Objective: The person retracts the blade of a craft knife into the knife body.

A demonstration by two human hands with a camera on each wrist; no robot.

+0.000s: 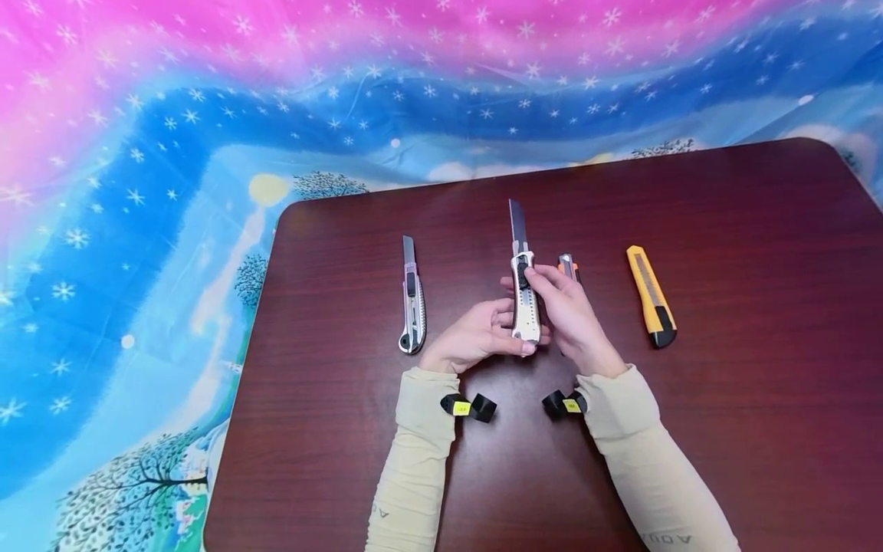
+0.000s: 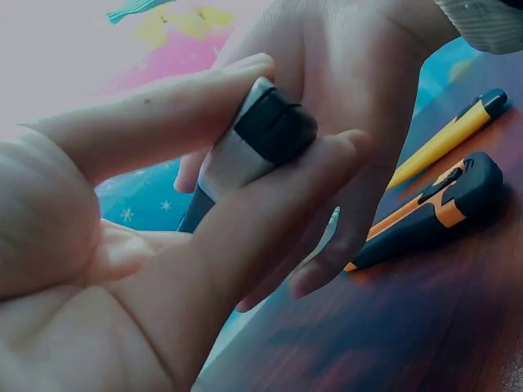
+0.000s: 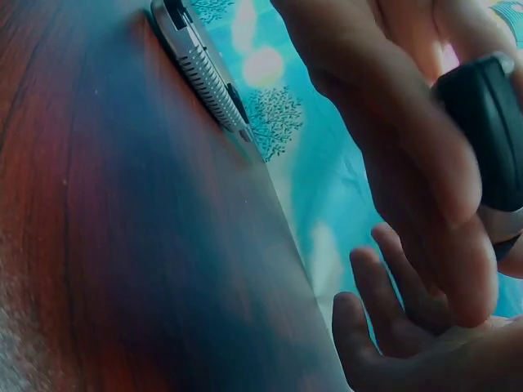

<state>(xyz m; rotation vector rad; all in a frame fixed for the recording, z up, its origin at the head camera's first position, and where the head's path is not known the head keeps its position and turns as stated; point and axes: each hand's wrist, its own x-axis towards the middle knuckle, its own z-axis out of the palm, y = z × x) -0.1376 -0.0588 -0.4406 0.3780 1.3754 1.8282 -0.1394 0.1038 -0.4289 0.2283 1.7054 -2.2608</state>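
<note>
Both hands hold a silver snap-off utility knife (image 1: 527, 314) above the table, its long blade (image 1: 517, 218) extended away from the person. My left hand (image 1: 476, 333) pinches the butt end between thumb and finger; the left wrist view shows the black end cap (image 2: 274, 122) there. On the black slider rests the thumb of my right hand (image 1: 572, 314), with its other fingers behind the handle. In the right wrist view, the right fingers (image 3: 409, 122) curl beside the knife's dark part (image 3: 482, 122), and part of the left hand (image 3: 409, 343) shows below.
To the left lies a silver-and-purple utility knife (image 1: 412, 307), blade out. An orange-and-black cutter (image 2: 441, 204) lies behind the right hand, mostly hidden in the head view. Farther right is a yellow cutter (image 1: 651, 295). A patterned cloth (image 1: 207, 115) borders the brown table (image 1: 331, 429).
</note>
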